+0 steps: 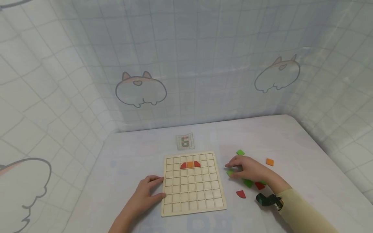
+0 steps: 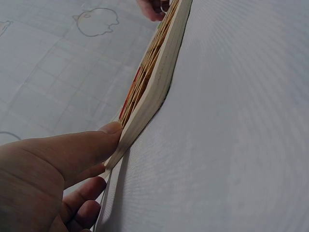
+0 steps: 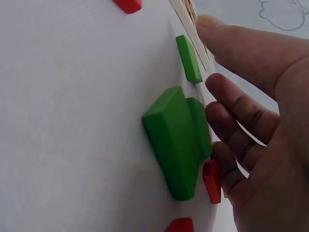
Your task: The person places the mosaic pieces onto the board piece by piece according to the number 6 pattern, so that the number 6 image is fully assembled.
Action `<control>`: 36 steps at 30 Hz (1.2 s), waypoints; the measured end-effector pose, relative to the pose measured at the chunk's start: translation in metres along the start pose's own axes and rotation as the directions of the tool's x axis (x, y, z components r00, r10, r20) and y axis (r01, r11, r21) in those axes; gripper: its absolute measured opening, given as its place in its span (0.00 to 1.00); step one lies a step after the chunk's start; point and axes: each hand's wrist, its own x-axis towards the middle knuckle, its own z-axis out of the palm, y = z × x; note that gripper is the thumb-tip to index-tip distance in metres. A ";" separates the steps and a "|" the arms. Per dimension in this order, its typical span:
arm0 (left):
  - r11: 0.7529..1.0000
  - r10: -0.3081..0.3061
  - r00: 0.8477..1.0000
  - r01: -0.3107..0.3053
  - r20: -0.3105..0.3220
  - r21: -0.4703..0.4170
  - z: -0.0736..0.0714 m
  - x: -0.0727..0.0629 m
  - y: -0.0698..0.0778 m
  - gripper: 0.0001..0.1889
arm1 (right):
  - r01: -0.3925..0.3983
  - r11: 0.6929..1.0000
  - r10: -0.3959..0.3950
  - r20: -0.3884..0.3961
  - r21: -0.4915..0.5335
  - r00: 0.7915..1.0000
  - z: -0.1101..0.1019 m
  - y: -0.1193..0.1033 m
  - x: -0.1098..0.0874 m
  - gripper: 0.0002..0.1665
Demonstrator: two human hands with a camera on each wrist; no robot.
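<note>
A pale wooden grid board [image 1: 192, 204] lies on the table. Two red quarter-round tiles [image 1: 183, 166] flank an orange square tile [image 1: 190, 164] in one of its upper rows. At the board's left edge, my left hand [image 1: 145, 194] touches the rim with thumb and fingertips, also seen along the board's side [image 2: 159, 82] in the left wrist view. My right hand [image 1: 247, 169] hovers over loose tiles right of the board, fingers loosely bent and apart. Near its fingertips lies a light green tile [image 1: 230, 172]; in the right wrist view, green tiles [image 3: 169, 140] lie below the palm.
Behind the board lies a small pattern card [image 1: 185, 141] with a coloured figure on a grid. Around the right hand are a red tile [image 1: 241, 194], an orange square [image 1: 269, 162] and a light green tile [image 1: 240, 152]. Patterned cloth walls [image 1: 204, 81] surround the table.
</note>
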 end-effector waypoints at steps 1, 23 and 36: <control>1.000 0.001 1.000 -0.001 0.001 0.001 0.000 0.000 0.000 0.34 | 0.005 1.000 -0.005 0.000 -0.009 1.000 0.000 0.001 -0.001 0.21; 1.000 0.002 1.000 -0.002 0.003 -0.023 0.001 -0.001 -0.005 0.35 | 0.027 0.991 -0.029 -0.014 -0.129 1.000 0.004 0.009 -0.004 0.17; 1.000 -0.004 1.000 0.004 -0.005 -0.027 0.001 -0.002 -0.003 0.35 | 0.013 0.986 -0.023 -0.061 -0.164 0.998 0.004 0.004 -0.001 0.15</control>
